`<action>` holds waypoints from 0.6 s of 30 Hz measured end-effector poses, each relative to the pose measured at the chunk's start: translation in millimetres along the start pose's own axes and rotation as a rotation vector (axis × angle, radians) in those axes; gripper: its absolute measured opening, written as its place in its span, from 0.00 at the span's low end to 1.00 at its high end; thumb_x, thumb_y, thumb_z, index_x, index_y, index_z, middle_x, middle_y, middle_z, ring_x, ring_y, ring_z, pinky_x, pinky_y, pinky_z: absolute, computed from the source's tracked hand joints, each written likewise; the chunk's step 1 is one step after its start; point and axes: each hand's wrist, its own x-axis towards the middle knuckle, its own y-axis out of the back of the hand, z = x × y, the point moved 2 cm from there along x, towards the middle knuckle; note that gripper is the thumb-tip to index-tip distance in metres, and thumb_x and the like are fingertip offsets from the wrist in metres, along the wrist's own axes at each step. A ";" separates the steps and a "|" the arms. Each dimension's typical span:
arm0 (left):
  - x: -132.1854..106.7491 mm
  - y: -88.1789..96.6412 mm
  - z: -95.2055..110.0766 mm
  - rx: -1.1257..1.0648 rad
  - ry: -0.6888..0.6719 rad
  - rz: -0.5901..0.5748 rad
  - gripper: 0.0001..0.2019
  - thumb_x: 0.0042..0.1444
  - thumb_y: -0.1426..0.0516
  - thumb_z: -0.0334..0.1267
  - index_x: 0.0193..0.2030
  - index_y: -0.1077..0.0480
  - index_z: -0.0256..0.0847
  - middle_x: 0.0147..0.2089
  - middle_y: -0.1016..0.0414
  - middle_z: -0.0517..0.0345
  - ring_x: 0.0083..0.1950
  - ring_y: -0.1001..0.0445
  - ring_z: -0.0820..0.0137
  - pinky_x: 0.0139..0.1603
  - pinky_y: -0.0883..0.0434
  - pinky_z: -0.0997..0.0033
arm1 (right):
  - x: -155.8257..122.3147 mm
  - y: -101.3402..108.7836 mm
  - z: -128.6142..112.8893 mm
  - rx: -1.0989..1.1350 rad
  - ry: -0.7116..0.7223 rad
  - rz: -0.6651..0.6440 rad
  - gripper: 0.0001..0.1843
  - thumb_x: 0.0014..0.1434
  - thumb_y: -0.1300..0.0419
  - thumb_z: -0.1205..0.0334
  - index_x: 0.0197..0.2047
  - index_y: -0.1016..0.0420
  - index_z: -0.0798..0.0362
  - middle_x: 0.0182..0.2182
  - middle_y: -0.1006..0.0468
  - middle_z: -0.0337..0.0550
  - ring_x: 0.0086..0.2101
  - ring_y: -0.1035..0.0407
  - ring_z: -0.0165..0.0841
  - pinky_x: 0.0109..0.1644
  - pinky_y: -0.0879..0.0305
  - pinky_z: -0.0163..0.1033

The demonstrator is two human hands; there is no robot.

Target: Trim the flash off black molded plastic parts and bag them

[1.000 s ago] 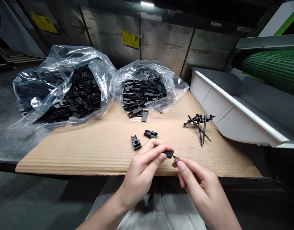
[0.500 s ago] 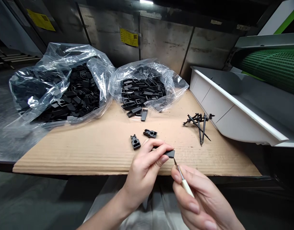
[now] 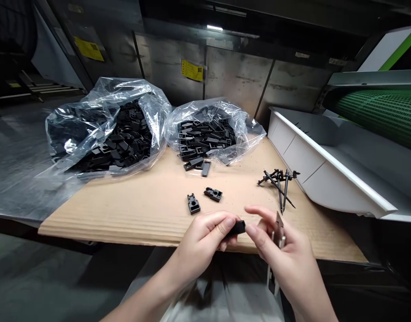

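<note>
A sheet of corrugated cardboard (image 3: 124,219) is laid over a metal surface (image 3: 20,188), in front of a steel wall (image 3: 239,76). A black plastic clip (image 3: 238,228) is pinched between the thumb and fingers of the closed left hand (image 3: 201,237), with its end held just beside the fingertips of the right hand (image 3: 286,255). A craft knife (image 3: 278,230) is gripped upright in the right hand, with its metal end standing above the fingers and its lower end showing below the hand. Two loose black clips (image 3: 193,204) lie on the cardboard just ahead of the left hand. A bundle of black plastic spikes (image 3: 279,183) is placed ahead of the right hand, near a white tray (image 3: 326,167). Farther ahead, two clear plastic bags (image 3: 212,132) of black clips are spread open, and a green mesh belt (image 3: 376,112) is seen beyond the tray.
</note>
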 end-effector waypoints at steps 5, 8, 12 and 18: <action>-1.0 0.5 0.1 0.067 -0.005 0.003 0.14 0.57 0.50 0.40 0.27 0.32 0.34 0.21 0.36 0.61 0.22 0.41 0.76 0.22 0.43 0.78 | 19.5 3.8 8.5 0.096 -0.032 -0.085 0.13 0.51 0.40 0.53 0.25 0.31 0.55 0.13 0.44 0.29 0.16 0.52 0.21 0.18 0.55 0.28; -0.8 1.0 -1.1 0.058 0.001 0.011 0.14 0.58 0.50 0.41 0.28 0.32 0.34 0.22 0.36 0.61 0.22 0.40 0.76 0.22 0.43 0.78 | 22.9 11.3 17.8 0.125 -0.036 -0.067 0.18 0.53 0.44 0.48 0.25 0.36 0.55 0.12 0.47 0.28 0.14 0.53 0.21 0.17 0.56 0.28; 1.9 1.0 -1.4 0.063 0.005 -0.020 0.15 0.58 0.51 0.41 0.27 0.33 0.34 0.22 0.36 0.61 0.22 0.41 0.77 0.22 0.43 0.78 | 20.1 9.5 16.1 0.103 -0.047 -0.135 0.23 0.53 0.46 0.44 0.19 0.42 0.54 0.13 0.46 0.29 0.15 0.52 0.21 0.18 0.55 0.29; 0.7 -1.6 -4.1 0.055 -0.010 0.019 0.14 0.58 0.50 0.41 0.28 0.32 0.34 0.26 0.36 0.61 0.24 0.41 0.77 0.22 0.42 0.81 | 9.6 -4.5 9.2 -0.061 -0.140 -0.244 0.12 0.48 0.41 0.59 0.25 0.43 0.52 0.19 0.44 0.28 0.21 0.47 0.23 0.25 0.48 0.29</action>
